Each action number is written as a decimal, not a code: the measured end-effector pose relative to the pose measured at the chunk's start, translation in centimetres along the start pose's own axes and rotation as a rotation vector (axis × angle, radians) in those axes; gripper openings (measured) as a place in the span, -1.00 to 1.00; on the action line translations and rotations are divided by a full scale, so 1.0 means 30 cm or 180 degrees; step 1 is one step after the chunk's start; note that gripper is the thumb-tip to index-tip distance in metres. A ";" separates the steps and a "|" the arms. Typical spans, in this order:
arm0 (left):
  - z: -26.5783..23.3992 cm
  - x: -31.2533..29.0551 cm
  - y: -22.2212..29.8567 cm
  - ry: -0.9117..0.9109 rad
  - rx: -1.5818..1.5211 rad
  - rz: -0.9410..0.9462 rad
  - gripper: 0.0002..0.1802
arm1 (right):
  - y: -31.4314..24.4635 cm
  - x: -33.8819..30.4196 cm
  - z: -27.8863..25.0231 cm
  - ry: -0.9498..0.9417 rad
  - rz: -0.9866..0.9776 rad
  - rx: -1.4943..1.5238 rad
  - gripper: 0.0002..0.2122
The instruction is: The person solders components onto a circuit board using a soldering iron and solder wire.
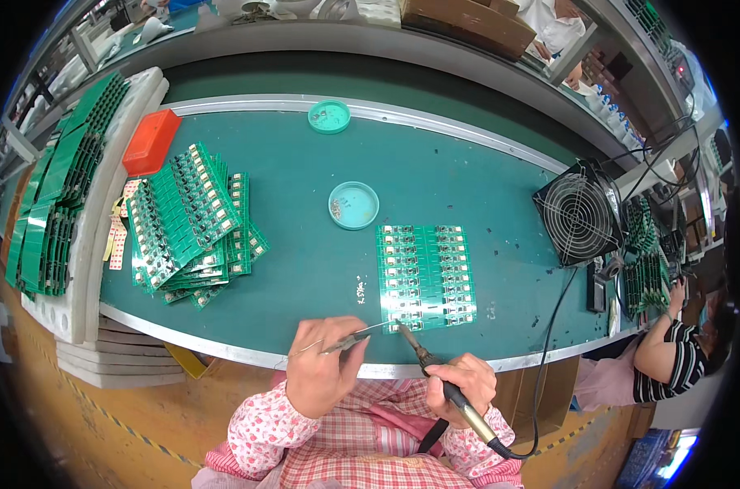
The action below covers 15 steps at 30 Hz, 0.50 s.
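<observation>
A green circuit board panel (425,277) lies flat on the bench in front of me, with rows of small components along both sides. My right hand (465,381) grips a soldering iron (470,417), its tip at the panel's near left corner. My left hand (325,365) is closed on a slim metal tool that looks like tweezers (345,341) and a thin solder wire (379,325). The wire's end reaches the same corner, close to the iron's tip. Part of the metal tool is hidden by my fingers.
Stacked circuit boards (190,220) lie to the left, by a red box (151,143) and a white foam rack (80,269) of panels. Two round dishes (353,205) sit beyond my hands. A fan (578,213) stands right, near the iron's cable (555,314). Another person (671,359) sits at far right.
</observation>
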<state>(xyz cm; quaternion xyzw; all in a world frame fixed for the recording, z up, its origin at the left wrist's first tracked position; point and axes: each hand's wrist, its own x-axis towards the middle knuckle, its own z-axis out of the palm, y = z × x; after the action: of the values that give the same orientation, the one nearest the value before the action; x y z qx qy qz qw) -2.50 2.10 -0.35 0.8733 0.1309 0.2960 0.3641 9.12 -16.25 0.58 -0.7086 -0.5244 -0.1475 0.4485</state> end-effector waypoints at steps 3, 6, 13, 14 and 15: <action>0.000 -0.002 -0.005 0.0003 0.0010 0.0019 -0.72 | -0.036 0.020 -0.002 -0.0179 0.0013 -0.0243 -0.88; -0.001 -0.002 -0.010 -0.0027 0.0012 0.0031 -0.72 | -0.055 0.017 0.012 -0.0328 0.0097 -0.0457 -0.84; 0.003 -0.001 -0.016 0.0055 -0.0094 0.0121 -0.73 | -0.070 0.019 0.043 0.0182 0.0465 -0.0588 -0.76; 0.002 -0.001 -0.016 0.0036 -0.0087 0.0126 -0.72 | -0.080 0.030 0.039 0.0136 0.0602 -0.0619 -0.78; 0.001 -0.002 -0.016 0.0017 -0.0081 0.0133 -0.72 | -0.086 0.039 0.038 0.0132 0.0589 -0.0635 -0.78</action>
<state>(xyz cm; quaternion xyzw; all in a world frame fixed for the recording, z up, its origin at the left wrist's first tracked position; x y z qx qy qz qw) -2.54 2.39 -0.72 0.8704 0.1099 0.3074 0.3686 7.04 -14.51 1.99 -0.7918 -0.4302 -0.1716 0.3983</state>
